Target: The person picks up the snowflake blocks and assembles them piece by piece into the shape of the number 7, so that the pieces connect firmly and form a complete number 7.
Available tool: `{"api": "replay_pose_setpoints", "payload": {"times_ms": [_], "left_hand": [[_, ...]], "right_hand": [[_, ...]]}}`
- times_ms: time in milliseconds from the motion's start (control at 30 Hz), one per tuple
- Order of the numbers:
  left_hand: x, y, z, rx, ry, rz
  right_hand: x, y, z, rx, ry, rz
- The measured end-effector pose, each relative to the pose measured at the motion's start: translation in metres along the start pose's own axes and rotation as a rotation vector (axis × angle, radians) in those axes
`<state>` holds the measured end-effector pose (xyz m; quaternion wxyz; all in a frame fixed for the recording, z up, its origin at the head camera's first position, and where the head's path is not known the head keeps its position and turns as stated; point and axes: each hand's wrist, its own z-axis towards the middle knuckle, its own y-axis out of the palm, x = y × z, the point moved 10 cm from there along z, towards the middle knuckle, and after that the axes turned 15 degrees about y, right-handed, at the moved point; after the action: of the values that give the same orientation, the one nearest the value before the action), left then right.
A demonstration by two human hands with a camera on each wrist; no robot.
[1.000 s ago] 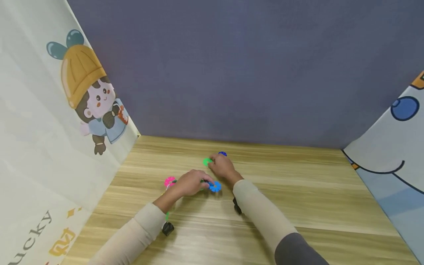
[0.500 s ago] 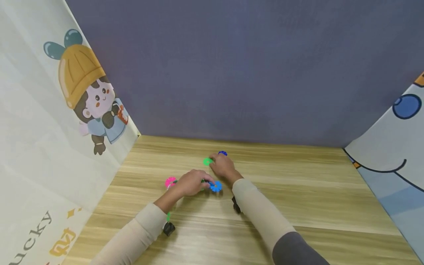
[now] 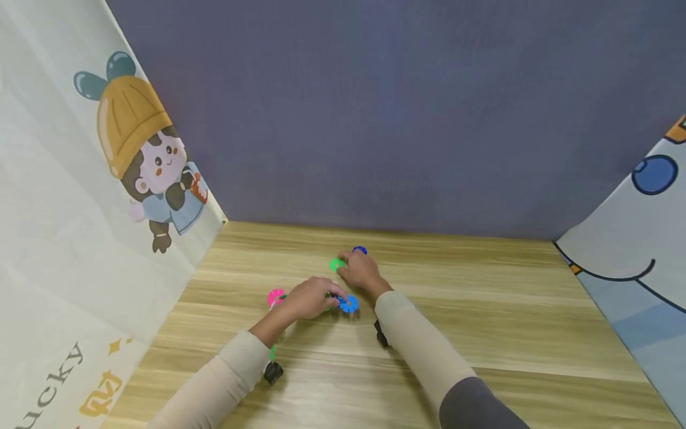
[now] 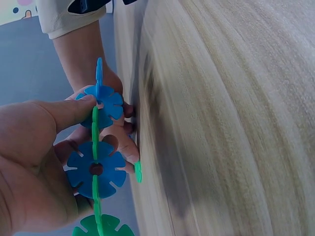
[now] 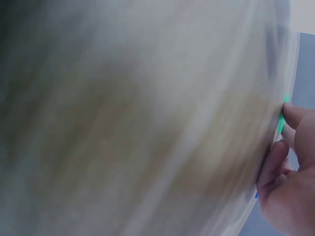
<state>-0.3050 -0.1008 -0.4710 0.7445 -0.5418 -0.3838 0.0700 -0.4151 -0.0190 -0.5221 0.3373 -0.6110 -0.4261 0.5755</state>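
Note:
My left hand (image 3: pixel 308 297) holds a chain of interlocked slotted plastic discs. In the left wrist view the thumb pinches a blue disc (image 4: pixel 112 104) near the chain's end, with another blue disc (image 4: pixel 110 183) and green discs (image 4: pixel 95 137) linked along it. A pink disc (image 3: pixel 276 297) shows beyond the left wrist in the head view. Farther back, the thumb and a finger of my right hand (image 3: pixel 360 269) pinch the edge of a loose green disc (image 3: pixel 334 264) low at the tabletop. Just behind that hand lies a dark blue disc (image 3: pixel 359 249), partly hidden.
Under both hands is a wood-grain table (image 3: pixel 482 316). A dark grey-blue cloth (image 3: pixel 402 119) rises at its back edge, and printed cloths (image 3: pixel 64 238) stand at left and right. Small black objects (image 3: pixel 273 373) show beside each forearm.

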Motion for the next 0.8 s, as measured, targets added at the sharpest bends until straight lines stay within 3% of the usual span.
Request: {"api": "replay_pose_setpoints", "payload": {"times_ms": [300, 600, 800], "left_hand": [[-0.001, -0.001, -0.002, 0.014, -0.009, -0.01], [-0.003, 0.002, -0.002, 0.015, -0.003, -0.019], [-0.002, 0.004, -0.001, 0.016, 0.003, -0.025]], "right_hand": [[0.004, -0.002, 0.0, -0.017, 0.013, 0.089], [0.016, -0.011, -0.007, -0.051, -0.039, 0.245], [0.023, -0.019, -0.018, -0.05, -0.092, 0.23]]}}
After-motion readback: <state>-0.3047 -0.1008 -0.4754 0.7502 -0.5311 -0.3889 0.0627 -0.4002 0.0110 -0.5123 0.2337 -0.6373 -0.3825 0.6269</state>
